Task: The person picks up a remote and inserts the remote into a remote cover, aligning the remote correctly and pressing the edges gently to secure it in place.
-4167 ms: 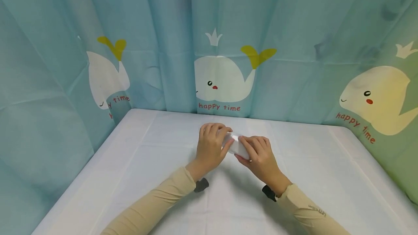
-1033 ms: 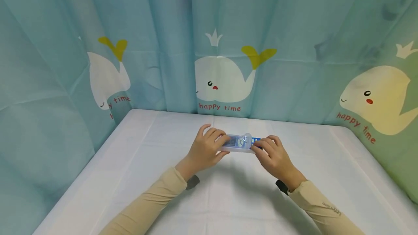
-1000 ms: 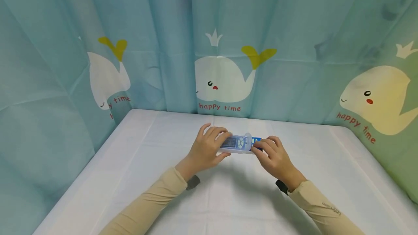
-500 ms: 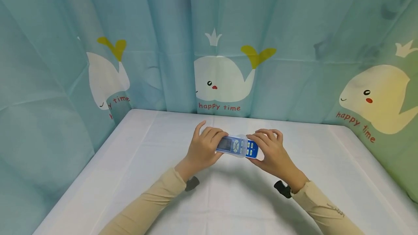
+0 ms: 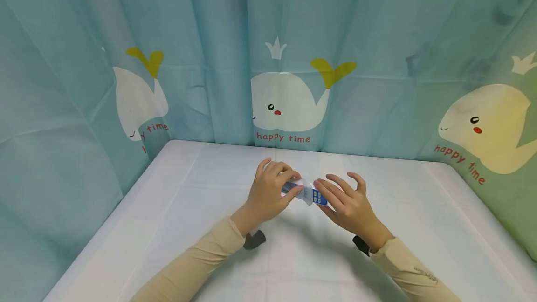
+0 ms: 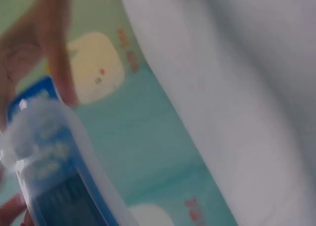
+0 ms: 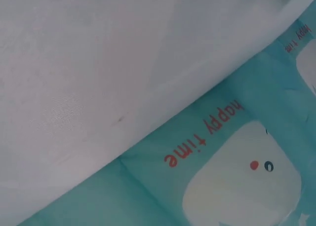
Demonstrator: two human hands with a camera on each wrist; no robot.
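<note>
A blue remote control point(image 5: 320, 197) with pale buttons and a dark screen sits partly inside a translucent soft cover point(image 5: 308, 193), held above the table. Its blue end sticks out of the cover toward the right. My left hand point(image 5: 270, 192) grips the covered end, thumb along the near side and fingers over the far side. At the bare end, my right hand point(image 5: 350, 206) pinches the remote between thumb and index finger, other fingers raised. In the left wrist view the remote's screen point(image 6: 66, 203) shows through the cover point(image 6: 37, 127), blurred. The right wrist view shows neither hand nor remote.
A white cloth covers the table point(image 5: 201, 171). Behind it hangs a blue-green curtain point(image 5: 218, 36) printed with white whales. Dark wrist-worn pieces point(image 5: 254, 240) sit under both wrists.
Earlier the white back of the held thing faced up; then the blue button side came into view. Since half a second ago, the remote has tilted and the left thumb has come over the cover.
</note>
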